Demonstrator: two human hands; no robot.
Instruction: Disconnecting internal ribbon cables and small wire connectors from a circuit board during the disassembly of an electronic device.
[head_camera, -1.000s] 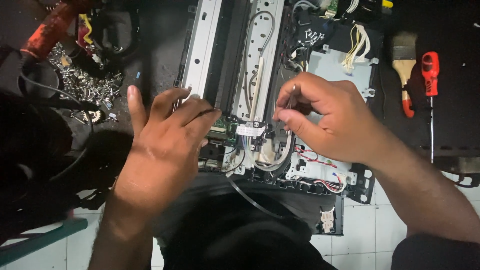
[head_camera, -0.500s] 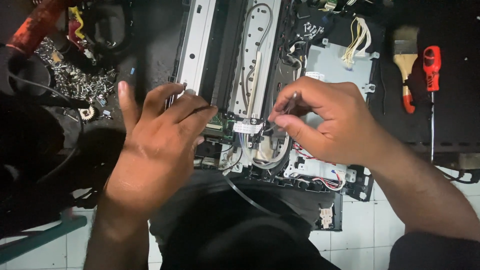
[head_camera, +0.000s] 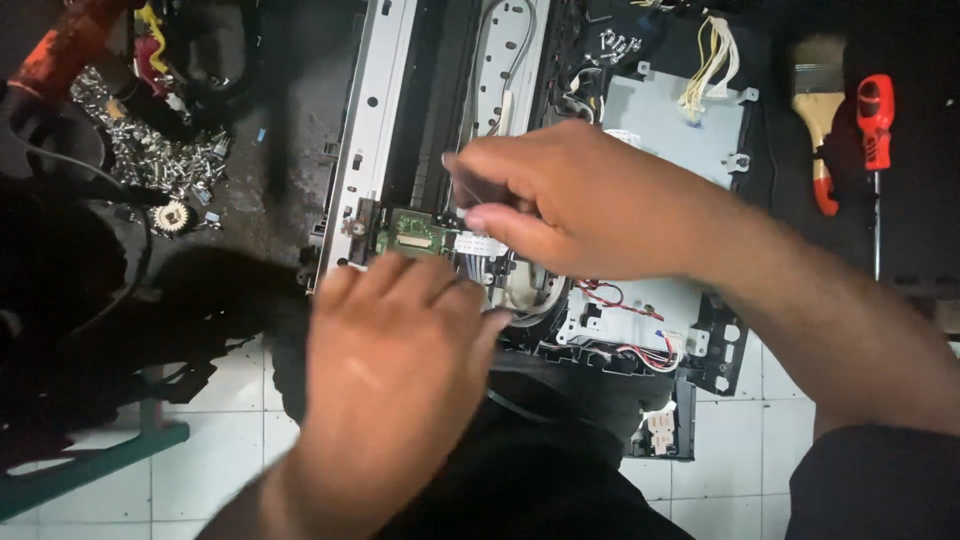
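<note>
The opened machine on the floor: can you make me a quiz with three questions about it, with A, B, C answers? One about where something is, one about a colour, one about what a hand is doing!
1. Where is the paintbrush?
A. left of the screwdriver
B. under the left hand
C. on the pile of screws

2. What colour is the small circuit board?
A. blue
B. green
C. yellow

3. What is the right hand doing?
A. lying flat on the floor tiles
B. gripping the screwdriver
C. pinching something thin with fingertips over the opened machine

Answers: 1 A, the brush lies just left of the red-handled screwdriver. 2 B, the board beside the metal rail shows green. 3 C, thumb and fingers close together above the white flat cable.
</note>
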